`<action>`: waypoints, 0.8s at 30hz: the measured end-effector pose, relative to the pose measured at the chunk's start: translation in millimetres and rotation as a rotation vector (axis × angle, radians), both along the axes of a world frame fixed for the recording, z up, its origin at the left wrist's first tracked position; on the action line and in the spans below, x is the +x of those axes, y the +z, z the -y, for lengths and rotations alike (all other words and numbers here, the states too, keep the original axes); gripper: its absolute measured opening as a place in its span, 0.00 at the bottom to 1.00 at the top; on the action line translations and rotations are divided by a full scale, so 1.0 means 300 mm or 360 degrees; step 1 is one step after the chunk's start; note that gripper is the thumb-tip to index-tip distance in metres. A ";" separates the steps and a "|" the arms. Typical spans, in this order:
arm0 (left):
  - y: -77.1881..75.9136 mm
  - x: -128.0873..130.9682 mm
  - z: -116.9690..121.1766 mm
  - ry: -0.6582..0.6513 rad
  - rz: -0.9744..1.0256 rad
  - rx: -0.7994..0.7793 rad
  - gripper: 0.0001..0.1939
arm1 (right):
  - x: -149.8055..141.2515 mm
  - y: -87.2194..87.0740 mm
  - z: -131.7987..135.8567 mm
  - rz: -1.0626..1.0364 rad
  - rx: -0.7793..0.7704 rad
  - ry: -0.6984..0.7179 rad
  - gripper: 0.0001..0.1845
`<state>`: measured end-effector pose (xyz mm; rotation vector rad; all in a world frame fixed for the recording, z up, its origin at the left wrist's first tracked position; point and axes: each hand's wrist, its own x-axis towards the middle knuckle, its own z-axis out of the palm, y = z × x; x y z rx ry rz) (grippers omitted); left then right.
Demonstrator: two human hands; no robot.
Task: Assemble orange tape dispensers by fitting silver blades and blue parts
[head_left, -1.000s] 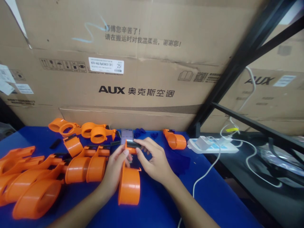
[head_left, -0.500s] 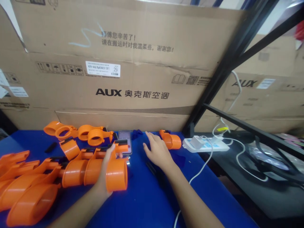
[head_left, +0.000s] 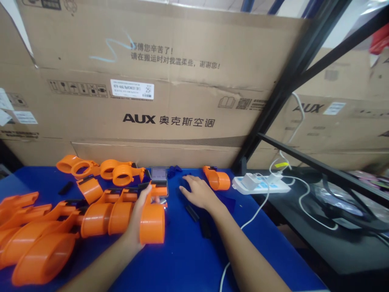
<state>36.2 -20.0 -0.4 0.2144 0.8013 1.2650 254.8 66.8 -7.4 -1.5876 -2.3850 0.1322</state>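
Note:
My left hand (head_left: 137, 217) is wrapped round an orange plastic tape-dispenser body (head_left: 152, 221) and sets it at the right end of a row of like orange bodies (head_left: 100, 215) on the blue table (head_left: 188, 259). My right hand (head_left: 196, 192) lies palm down on the table farther back, fingers bent over small dark blue parts (head_left: 174, 170) next to a phone (head_left: 159, 176). What the fingertips touch is hidden. A single orange body (head_left: 218, 179) lies just right of that hand.
More orange bodies fill the table's left side (head_left: 36, 239) and back (head_left: 91, 168). Small black strips (head_left: 197, 219) lie near my right forearm. A white power strip (head_left: 261, 185) with cables sits at right. Large cardboard boxes (head_left: 170, 101) and a black rack post (head_left: 282, 89) stand behind.
Both hands were together on the orange body a second ago. My left hand has carried it left to the row, while my right hand let go and reached back toward the small parts.

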 end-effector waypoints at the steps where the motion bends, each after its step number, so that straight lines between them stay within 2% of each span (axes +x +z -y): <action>1: 0.000 0.000 0.001 -0.0001 0.0000 0.0004 0.19 | 0.000 0.006 0.002 -0.0013 0.0002 0.0055 0.26; 5: -0.001 0.003 0.008 -0.0029 0.0027 0.0012 0.18 | 0.003 0.017 0.001 -0.0109 0.0033 0.0232 0.22; 9: -0.019 0.010 0.016 -0.0170 -0.0007 0.0005 0.19 | 0.010 0.007 -0.006 -0.0155 0.0040 0.0225 0.23; 13: -0.050 0.017 0.015 -0.0194 -0.0142 0.0074 0.21 | 0.011 0.008 -0.009 -0.0192 0.0010 0.0312 0.19; 17: -0.067 0.018 0.009 -0.0254 -0.0255 0.0105 0.23 | 0.003 0.016 -0.001 -0.0119 0.0046 0.0278 0.20; 24: -0.073 0.019 0.011 -0.0243 -0.0377 0.0120 0.26 | -0.008 0.021 0.010 -0.0062 0.0015 0.0261 0.13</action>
